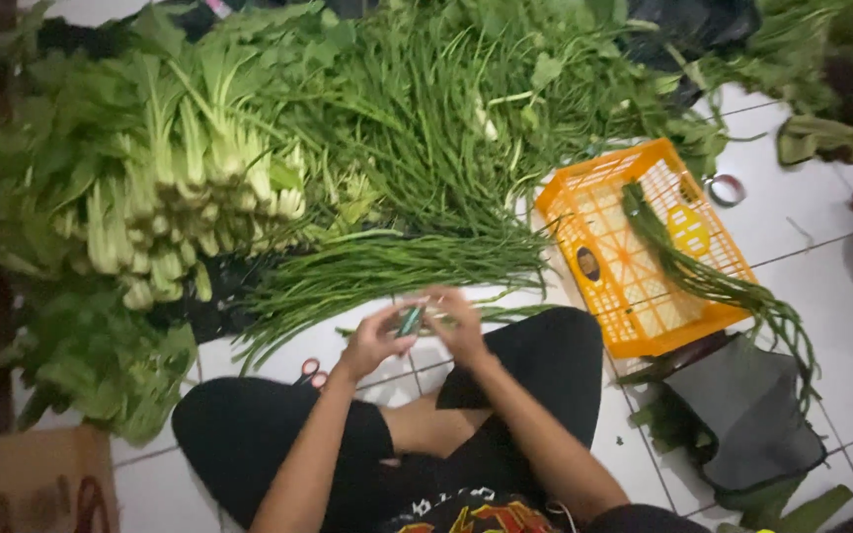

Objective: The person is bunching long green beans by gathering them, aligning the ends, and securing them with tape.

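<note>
My left hand (372, 339) and my right hand (458, 321) meet in front of me over a white tiled floor (802, 222). Between them they hold a small green bundle of long beans (412, 318), blurred by motion. Just beyond my hands lies a long pile of green beans (377, 268). I sit cross-legged in black trousers, my knees on either side below my hands.
Stacks of leafy greens with pale stems (170, 178) and thin green stalks (426, 118) fill the floor ahead. An orange plastic crate (634, 257) with a bean bundle (713, 281) lies at right. Red-handled scissors (311, 372), a tape roll (726, 190), a grey bag (752, 415) and a cardboard box (32, 484) lie nearby.
</note>
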